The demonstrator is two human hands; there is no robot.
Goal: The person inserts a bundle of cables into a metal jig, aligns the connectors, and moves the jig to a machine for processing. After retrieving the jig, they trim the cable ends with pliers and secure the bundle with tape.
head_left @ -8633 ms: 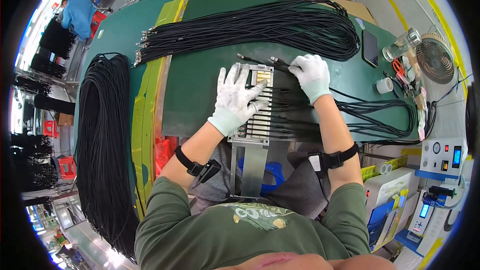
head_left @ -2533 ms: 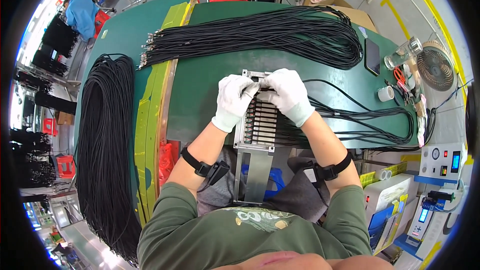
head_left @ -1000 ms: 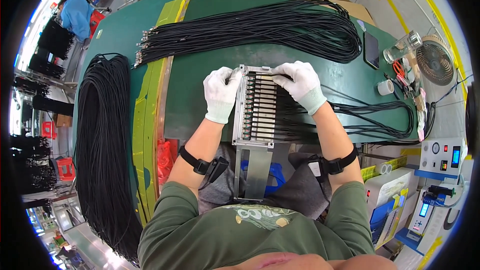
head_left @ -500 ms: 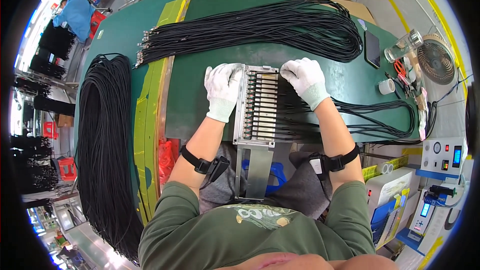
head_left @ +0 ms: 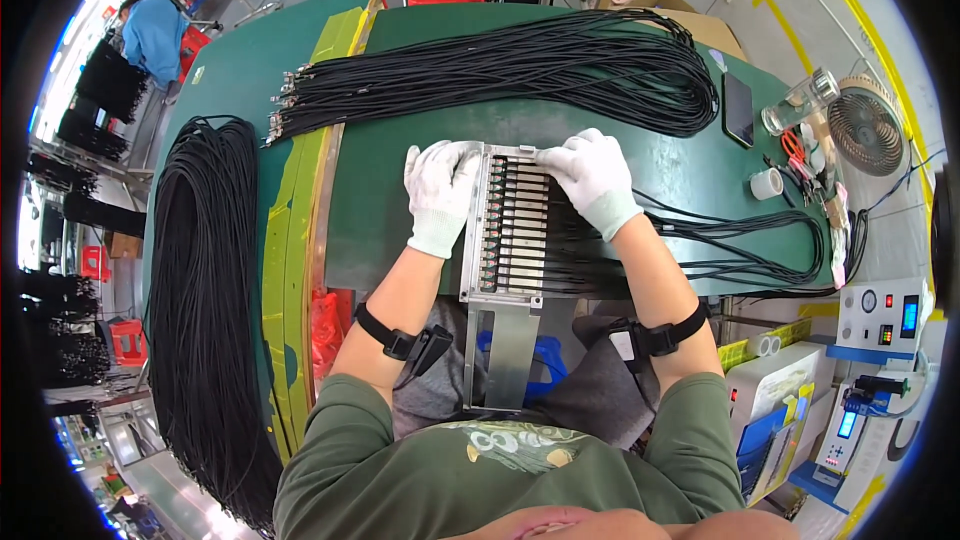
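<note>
step: seating black cables (head_left: 600, 250) in the slotted metal jig (head_left: 510, 225) at the centre of the frame, as I judge it
how to do it well: press each cable end flat into its own slot, keep the row parallel, and steady the jig from the left so it does not slide on the green table (head_left: 390, 190)
jig: lies flat at the table's near edge, its plate tongue overhanging toward the lap; about ten cable ends sit in a column, their leads running off to the right
left hand (head_left: 440, 190): white glove, just left of the jig's upper left corner; fingers loosely curled and close together, tips touching the jig's left rim, holding nothing I can make out
right hand (head_left: 592, 175): white glove, over the jig's upper right; fingers bent down and narrow, pressing on the topmost cable ends; whether one is pinched between them I cannot tell
loose cables: loop out to the right of the frame and back under the right forearm
cable bundle (head_left: 520, 65): big black bundle in the upper middle, well apart from both hands
coil (head_left: 205, 310): thick black coil down the left side
right side: phone (head_left: 738, 110), fan (head_left: 865, 125), tape roll (head_left: 767, 183)
</note>
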